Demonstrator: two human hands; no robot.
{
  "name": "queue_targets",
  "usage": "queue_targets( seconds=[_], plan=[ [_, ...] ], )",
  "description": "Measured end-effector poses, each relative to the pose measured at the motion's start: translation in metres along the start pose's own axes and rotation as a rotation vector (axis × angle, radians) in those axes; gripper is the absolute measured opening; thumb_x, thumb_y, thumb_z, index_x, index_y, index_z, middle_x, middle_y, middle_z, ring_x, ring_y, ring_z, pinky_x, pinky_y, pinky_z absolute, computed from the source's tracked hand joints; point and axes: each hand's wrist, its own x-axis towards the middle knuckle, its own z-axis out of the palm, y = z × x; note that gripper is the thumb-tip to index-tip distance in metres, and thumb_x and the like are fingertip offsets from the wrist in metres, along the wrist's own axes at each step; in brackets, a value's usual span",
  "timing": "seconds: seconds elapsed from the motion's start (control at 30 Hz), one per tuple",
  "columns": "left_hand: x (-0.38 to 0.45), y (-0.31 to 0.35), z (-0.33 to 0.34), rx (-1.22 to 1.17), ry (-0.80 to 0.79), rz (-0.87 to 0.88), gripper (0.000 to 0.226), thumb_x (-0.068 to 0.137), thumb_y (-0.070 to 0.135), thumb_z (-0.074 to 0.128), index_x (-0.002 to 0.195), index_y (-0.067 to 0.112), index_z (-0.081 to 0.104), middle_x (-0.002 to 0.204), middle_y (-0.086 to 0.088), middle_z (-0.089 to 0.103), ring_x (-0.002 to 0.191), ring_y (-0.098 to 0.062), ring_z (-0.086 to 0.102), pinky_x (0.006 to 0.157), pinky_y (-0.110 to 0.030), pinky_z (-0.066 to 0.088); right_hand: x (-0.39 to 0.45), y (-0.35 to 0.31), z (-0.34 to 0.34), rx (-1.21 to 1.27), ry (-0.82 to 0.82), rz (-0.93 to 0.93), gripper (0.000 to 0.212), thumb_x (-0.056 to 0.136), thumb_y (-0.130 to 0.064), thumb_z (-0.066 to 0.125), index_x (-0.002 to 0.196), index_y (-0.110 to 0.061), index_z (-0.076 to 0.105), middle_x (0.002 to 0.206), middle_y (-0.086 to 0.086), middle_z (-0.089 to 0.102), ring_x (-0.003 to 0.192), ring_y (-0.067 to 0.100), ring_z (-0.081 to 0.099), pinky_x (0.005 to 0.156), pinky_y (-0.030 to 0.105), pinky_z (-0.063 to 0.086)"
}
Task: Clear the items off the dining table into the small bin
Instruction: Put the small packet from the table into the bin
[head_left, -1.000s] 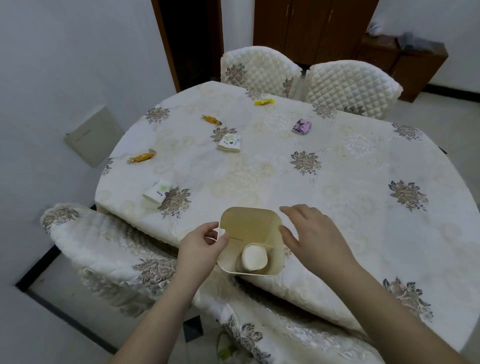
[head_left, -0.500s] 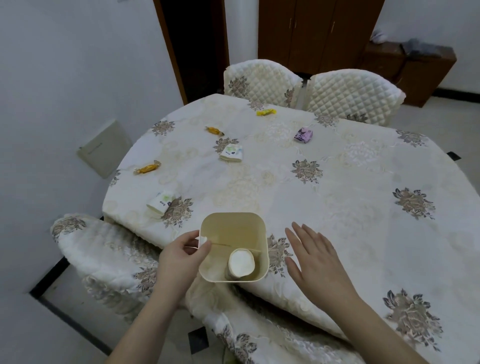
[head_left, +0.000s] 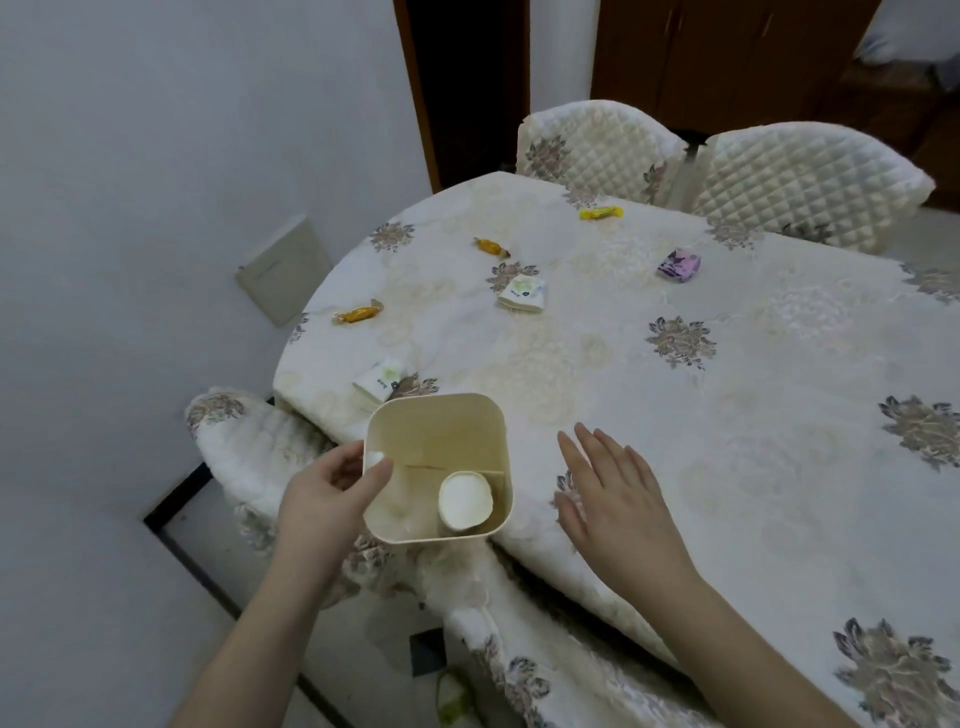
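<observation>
A small cream bin (head_left: 436, 415) is held at the table's near left edge, with my left hand (head_left: 327, 499) gripping its left rim. A white cup (head_left: 464, 500) lies inside it. My right hand (head_left: 613, 493) hovers flat and open over the tablecloth just right of the bin. On the table lie a white tissue pack (head_left: 378, 380) near the bin, another tissue pack (head_left: 523, 292), three wrapped candies (head_left: 358, 313) (head_left: 491, 247) (head_left: 601, 212), and a purple packet (head_left: 679, 265).
The round table (head_left: 727, 395) has a floral cream cloth. Quilted chairs stand at the far side (head_left: 597, 150) (head_left: 800, 182) and one chair (head_left: 249, 447) sits below the bin on the left. A white wall is close on the left.
The bin has shifted left along the table edge in my left hand. My right hand let go of the bin's rim and spread open to its right.
</observation>
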Motion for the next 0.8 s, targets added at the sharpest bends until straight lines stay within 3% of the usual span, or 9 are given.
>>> queue_targets(
  seconds=[0.17,0.3,0.4,0.5,0.67,0.73,0.8],
  plan=[
    [0.021,0.002,-0.026,-0.066,0.006,-0.018,0.035,0.066,0.041,0.078,0.099,0.03,0.078,0.089,-0.001,0.081,0.085,-0.028,0.078,0.079,-0.051,0.062,0.018,-0.022,0.001,-0.035,0.024,-0.011,0.058,0.093,-0.042,0.03,0.144,-0.017,0.041,0.149,0.007,0.042,0.137,0.027,0.039,0.113,0.047,0.03],
    [0.041,0.005,-0.051,-0.1,0.013,-0.009,0.035,0.071,0.036,0.08,0.104,0.024,0.078,0.09,-0.004,0.081,0.088,-0.029,0.077,0.086,-0.054,0.06,0.037,-0.05,0.006,-0.068,0.043,-0.021,0.056,0.094,-0.041,0.034,0.143,-0.016,0.042,0.149,0.008,0.042,0.137,0.028,0.039,0.112,0.048,0.031],
    [0.059,0.005,-0.077,-0.125,0.012,-0.004,0.026,0.082,0.021,0.08,0.109,0.019,0.078,0.093,-0.007,0.08,0.092,-0.032,0.076,0.087,-0.054,0.06,0.053,-0.078,0.011,-0.071,0.044,-0.023,0.053,0.095,-0.037,0.047,0.144,-0.017,0.041,0.151,0.007,0.039,0.139,0.029,0.036,0.114,0.047,0.026],
    [0.076,0.005,-0.108,-0.15,0.003,0.016,0.022,0.085,0.016,0.078,0.106,0.023,0.078,0.09,-0.004,0.081,0.085,-0.027,0.077,0.076,-0.044,0.062,0.07,-0.11,0.015,-0.078,0.033,-0.041,0.056,0.095,-0.037,0.047,0.146,-0.019,0.036,0.155,0.006,0.033,0.142,0.028,0.03,0.116,0.044,0.02],
    [0.104,-0.003,-0.152,-0.203,-0.002,0.015,0.02,0.084,0.015,0.078,0.105,0.019,0.078,0.09,-0.008,0.08,0.074,-0.021,0.076,0.056,-0.025,0.056,0.099,-0.153,0.017,-0.097,0.003,-0.038,0.057,0.099,-0.044,0.03,0.151,-0.028,0.017,0.161,-0.001,0.012,0.147,0.021,0.011,0.119,0.039,0.007],
    [0.116,-0.003,-0.165,-0.225,-0.016,0.001,0.016,0.085,0.014,0.077,0.099,0.022,0.079,0.091,-0.008,0.08,0.073,-0.019,0.076,0.055,-0.025,0.057,0.106,-0.166,0.017,-0.102,0.001,-0.014,0.057,0.099,-0.045,0.029,0.151,-0.029,0.015,0.161,0.0,0.011,0.147,0.021,0.011,0.118,0.039,0.009],
    [0.127,-0.001,-0.177,-0.225,-0.004,0.012,0.015,0.086,0.015,0.076,0.088,0.029,0.081,0.092,-0.009,0.08,0.077,-0.024,0.076,0.062,-0.034,0.059,0.111,-0.178,0.015,-0.101,0.01,0.009,0.056,0.098,-0.044,0.033,0.151,-0.028,0.02,0.16,0.002,0.017,0.146,0.024,0.018,0.117,0.042,0.016]
  ],
)
